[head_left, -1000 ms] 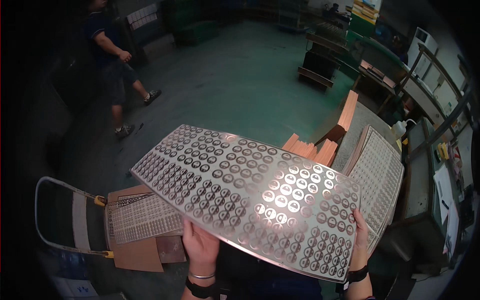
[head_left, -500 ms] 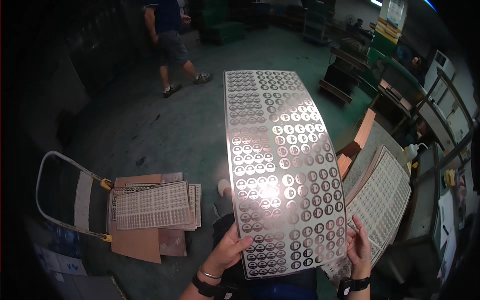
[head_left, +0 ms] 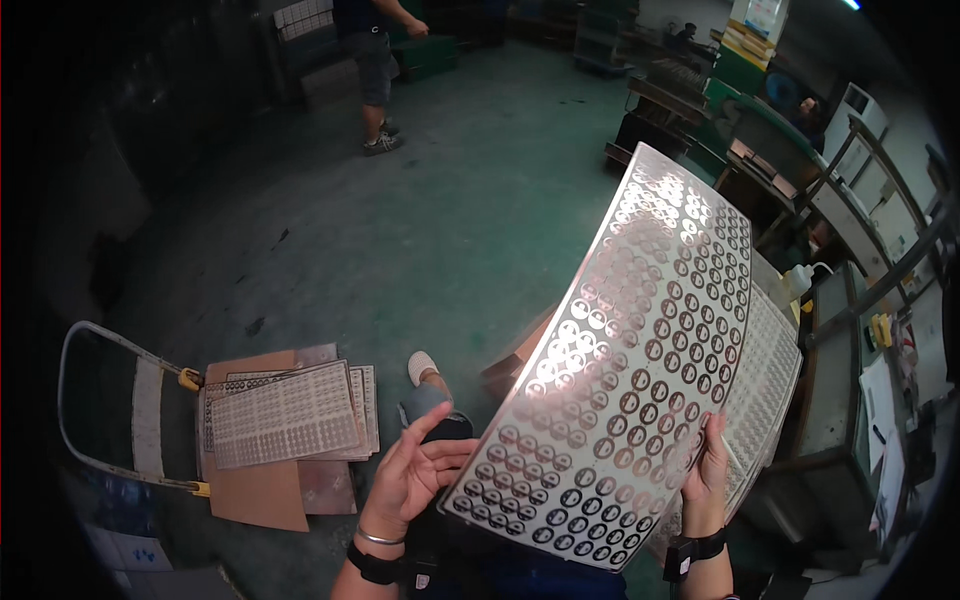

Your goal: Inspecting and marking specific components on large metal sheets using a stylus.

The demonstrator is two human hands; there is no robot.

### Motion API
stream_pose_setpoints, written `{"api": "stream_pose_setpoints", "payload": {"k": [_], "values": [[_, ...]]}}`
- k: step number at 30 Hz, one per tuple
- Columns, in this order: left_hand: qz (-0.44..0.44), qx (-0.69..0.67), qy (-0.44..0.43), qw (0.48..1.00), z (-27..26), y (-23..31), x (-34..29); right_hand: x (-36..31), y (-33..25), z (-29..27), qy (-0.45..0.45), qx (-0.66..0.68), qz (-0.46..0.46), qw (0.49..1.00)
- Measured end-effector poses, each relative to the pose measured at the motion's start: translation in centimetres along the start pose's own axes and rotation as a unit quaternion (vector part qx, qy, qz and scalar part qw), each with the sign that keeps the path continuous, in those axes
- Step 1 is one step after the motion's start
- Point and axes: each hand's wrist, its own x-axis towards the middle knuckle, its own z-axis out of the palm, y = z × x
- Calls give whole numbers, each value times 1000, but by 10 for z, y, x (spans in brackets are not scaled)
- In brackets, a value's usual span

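Observation:
A large, thin metal sheet [head_left: 610, 390] with rows of round printed shapes tilts in front of me, its far end leaning to the right and glare running along its left side. My right hand [head_left: 710, 465] grips its right edge, the fingers partly hidden behind it. At the lower left edge of the sheet, my left hand [head_left: 415, 470] has its fingers spread; whether the fingertips touch the edge I cannot tell. Behind and right of the held sheet lies a stack of similar sheets [head_left: 765, 375], partly covered by it.
On the left, a platform trolley with a white handle [head_left: 75, 400] carries brown cardboard [head_left: 260, 500] and several patterned sheets [head_left: 285, 415]. A person [head_left: 375, 80] stands on the green floor ahead. A dark bench [head_left: 830, 400] and metal frames line the right.
The held sheet has swung to the right, its far end tilting that way. My left hand has let go and opened its fingers. The person ahead has walked farther off.

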Motion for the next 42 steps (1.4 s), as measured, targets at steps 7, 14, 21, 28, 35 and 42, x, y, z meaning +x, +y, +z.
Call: {"api": "stream_pose_setpoints", "payload": {"k": [7, 14, 21, 28, 35, 42], "values": [[59, -88, 150, 983, 34, -60, 5, -14, 27, 17, -43, 39, -41, 997], [115, -26, 175, 978, 40, -33, 14, -2, -30, -19, 2, 47, -64, 997], [119, -38, 210, 970, 25, -34, 11, -5, -46, -41, 51, 41, -77, 995], [97, -187, 169, 963, 13, -32, 11, -7, -32, -26, 44, 90, -57, 993], [-16, -93, -3, 996, 39, -68, 10, -9, 6, 11, 12, 166, 11, 986], [97, -157, 138, 973, 22, -55, 10, -8, 13, 19, -7, 82, 29, 996]]}}
